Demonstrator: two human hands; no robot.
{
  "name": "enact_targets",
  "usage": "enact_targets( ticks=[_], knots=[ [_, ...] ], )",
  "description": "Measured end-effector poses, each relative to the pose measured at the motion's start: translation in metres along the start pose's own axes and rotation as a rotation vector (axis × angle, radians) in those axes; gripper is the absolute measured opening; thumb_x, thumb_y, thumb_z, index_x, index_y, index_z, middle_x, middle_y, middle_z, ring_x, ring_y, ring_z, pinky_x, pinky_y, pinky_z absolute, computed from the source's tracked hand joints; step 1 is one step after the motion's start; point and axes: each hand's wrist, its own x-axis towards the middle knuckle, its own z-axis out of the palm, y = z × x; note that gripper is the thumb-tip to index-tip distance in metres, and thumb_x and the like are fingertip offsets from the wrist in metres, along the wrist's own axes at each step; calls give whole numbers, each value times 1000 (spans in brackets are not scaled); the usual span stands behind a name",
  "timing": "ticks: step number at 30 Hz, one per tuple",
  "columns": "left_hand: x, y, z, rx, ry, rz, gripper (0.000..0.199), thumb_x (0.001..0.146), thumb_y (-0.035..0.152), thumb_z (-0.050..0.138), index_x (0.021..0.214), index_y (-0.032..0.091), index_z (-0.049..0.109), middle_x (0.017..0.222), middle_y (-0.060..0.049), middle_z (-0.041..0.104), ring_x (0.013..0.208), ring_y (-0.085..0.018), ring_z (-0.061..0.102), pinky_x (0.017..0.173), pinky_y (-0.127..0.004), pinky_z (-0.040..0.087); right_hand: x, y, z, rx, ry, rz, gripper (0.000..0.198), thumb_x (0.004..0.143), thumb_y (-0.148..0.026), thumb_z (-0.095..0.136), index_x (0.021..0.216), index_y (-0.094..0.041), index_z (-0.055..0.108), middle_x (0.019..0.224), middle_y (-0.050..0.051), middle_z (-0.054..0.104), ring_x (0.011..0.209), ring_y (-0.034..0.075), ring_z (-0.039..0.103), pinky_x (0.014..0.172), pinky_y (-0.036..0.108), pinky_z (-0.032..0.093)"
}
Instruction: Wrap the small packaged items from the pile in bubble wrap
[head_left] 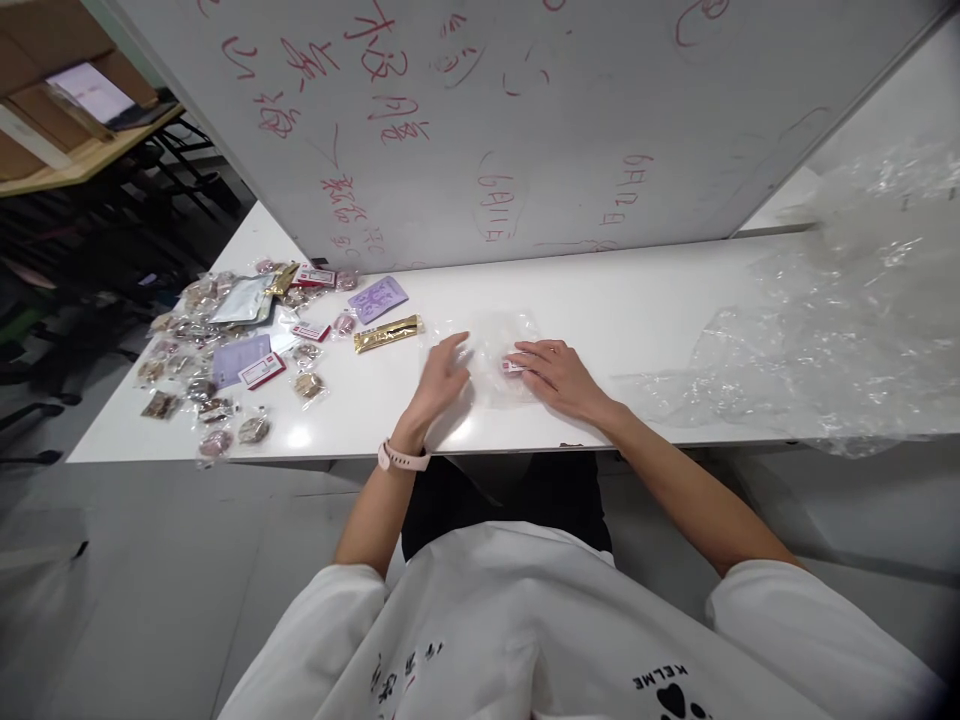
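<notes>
A clear plastic sheet (487,335), which looks like bubble wrap, lies flat on the white table in front of me. On it is a small red-and-white packet (513,366), partly covered by the fingers of my right hand (559,378), which close over it. My left hand (441,380) rests at the sheet's left side, thumb and fingers apart, holding nothing. Just beyond it lie a gold stick sachet (387,334) and a purple printed sachet (378,299).
Several small wrapped pieces (255,429), red-and-white packets (262,371) and a pale pouch (244,300) are heaped at the left. A large crumpled sheet of bubble wrap (810,340) hangs over the table's right front edge. A whiteboard (465,130) stands behind.
</notes>
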Motion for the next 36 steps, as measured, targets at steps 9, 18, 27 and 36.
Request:
enact_targets(
  ticks=[9, 18, 27, 36],
  knots=[
    [-32, 4, -17, 310, 198, -484, 48, 91, 50, 52, 125, 18, 58, 92, -11, 71, 97, -33, 67, 86, -46, 48, -1, -5, 2, -242, -42, -65, 41, 102, -46, 43, 141, -41, 57, 146, 4, 51, 128, 33, 44, 99, 51, 35],
    [-24, 5, -17, 252, 334, -508, 53, 89, 43, 55, 135, 17, 49, 110, -12, 71, 103, -30, 66, 88, -41, 47, 2, -6, 6, -181, -103, -203, 47, 104, -32, 33, 151, -29, 41, 161, 1, 38, 147, 22, 32, 117, 47, 23],
    [-16, 1, -16, 398, 277, -539, 24, 87, 43, 57, 81, 20, 54, 104, -14, 68, 98, -33, 62, 83, -45, 42, 13, -13, 0, -230, -152, -194, 41, 101, -31, 39, 138, -32, 56, 152, 4, 46, 132, 31, 43, 102, 51, 32],
    [0, 19, -14, -966, 172, -386, 19, 69, 32, 75, 73, 18, 62, 81, -4, 69, 80, -17, 64, 78, -32, 48, 12, -10, 2, -155, -127, -205, 43, 101, -31, 42, 141, -32, 56, 153, 4, 48, 137, 28, 43, 112, 51, 31]
  ],
)
